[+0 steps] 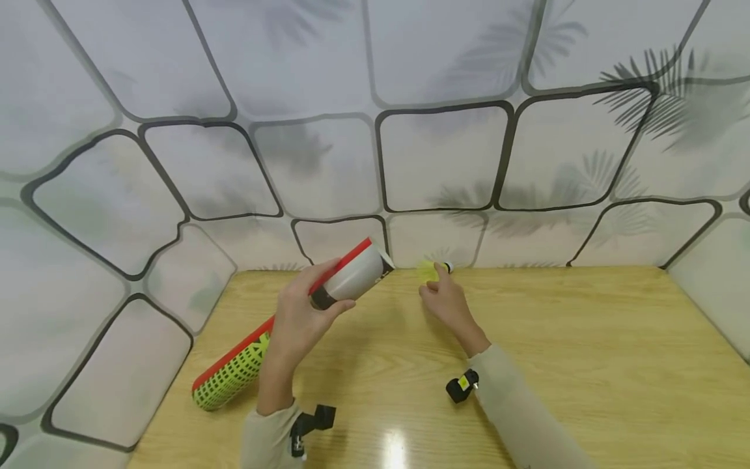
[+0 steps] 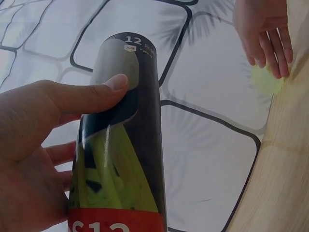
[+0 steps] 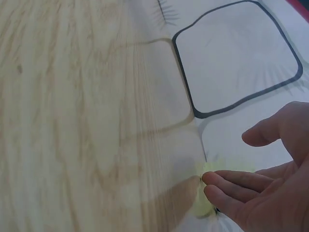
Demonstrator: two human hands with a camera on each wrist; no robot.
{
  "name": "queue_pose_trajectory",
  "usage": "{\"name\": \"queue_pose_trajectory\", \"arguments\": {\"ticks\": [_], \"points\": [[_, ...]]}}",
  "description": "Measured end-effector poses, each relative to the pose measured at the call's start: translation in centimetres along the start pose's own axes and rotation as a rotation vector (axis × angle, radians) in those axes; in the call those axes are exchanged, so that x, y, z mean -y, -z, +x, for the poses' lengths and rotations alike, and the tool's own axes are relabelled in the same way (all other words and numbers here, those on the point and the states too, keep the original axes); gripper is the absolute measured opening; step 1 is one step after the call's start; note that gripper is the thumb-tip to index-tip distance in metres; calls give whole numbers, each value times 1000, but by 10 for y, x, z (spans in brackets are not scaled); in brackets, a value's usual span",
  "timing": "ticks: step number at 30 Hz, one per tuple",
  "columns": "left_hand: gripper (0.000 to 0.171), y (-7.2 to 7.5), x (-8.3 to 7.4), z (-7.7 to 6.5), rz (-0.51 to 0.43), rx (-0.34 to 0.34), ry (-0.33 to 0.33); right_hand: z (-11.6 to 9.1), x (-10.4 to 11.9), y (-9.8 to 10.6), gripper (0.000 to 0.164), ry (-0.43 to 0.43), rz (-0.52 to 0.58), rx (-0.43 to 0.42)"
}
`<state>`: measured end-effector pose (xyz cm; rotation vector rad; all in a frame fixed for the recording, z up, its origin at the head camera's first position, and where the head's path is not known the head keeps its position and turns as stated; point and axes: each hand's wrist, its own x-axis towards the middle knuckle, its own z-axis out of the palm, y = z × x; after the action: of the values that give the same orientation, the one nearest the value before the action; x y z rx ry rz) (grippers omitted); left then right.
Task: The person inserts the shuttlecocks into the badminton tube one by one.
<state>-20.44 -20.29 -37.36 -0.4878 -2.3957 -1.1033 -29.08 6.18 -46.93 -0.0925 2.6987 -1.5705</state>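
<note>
A long shuttlecock tube, printed grey, black, red and yellow-green, slants up and to the right above the table. My left hand grips it around the middle, and in the left wrist view the thumb lies across the printed side of the tube. At the table's back edge, against the wall, sits a yellow shuttlecock with a white and black base. My right hand reaches over it and partly hides it. In the right wrist view its fingers are extended right at the shuttlecock, thumb held apart.
The wooden table runs back to a pale patterned wall with dark outlines and leaf shadows. Another patterned wall stands along the left side. Each wrist wears a small black camera.
</note>
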Motion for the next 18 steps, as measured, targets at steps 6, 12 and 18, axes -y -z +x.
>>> {"name": "queue_pose_trajectory", "arguments": {"ticks": [6, 12, 18], "points": [[71, -1, -4, -1, -9, -7, -3, -12, -10, 19, 62, -16, 18, -102], [72, -1, -6, -5, -16, -9, -6, -19, -19, 32, 49, -57, 80, -254], [71, -2, -8, -4, -14, 2, -3, -23, -23, 40, 34, -64, 83, -387]]}}
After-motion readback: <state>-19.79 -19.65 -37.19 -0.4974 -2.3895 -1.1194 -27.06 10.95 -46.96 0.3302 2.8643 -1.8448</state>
